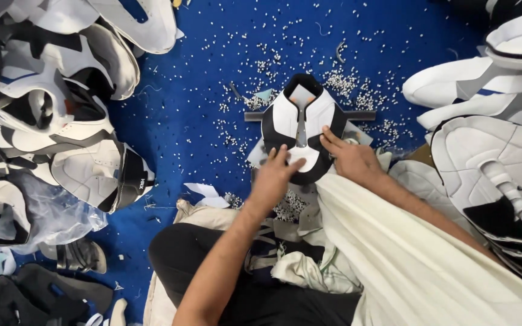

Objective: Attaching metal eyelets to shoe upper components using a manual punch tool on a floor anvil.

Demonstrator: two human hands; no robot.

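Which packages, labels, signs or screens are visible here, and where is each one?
Clear plastic bag: crumpled at the left, partly over black and white shoe uppers.
Small dark label: on the edge of an upper at the left; print too small to read.
No signs or screens.

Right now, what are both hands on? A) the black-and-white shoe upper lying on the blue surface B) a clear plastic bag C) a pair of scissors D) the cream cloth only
A: the left hand and the right hand both press on the near edge of the black-and-white shoe upper, which lies flat on the blue surface among small white bits.
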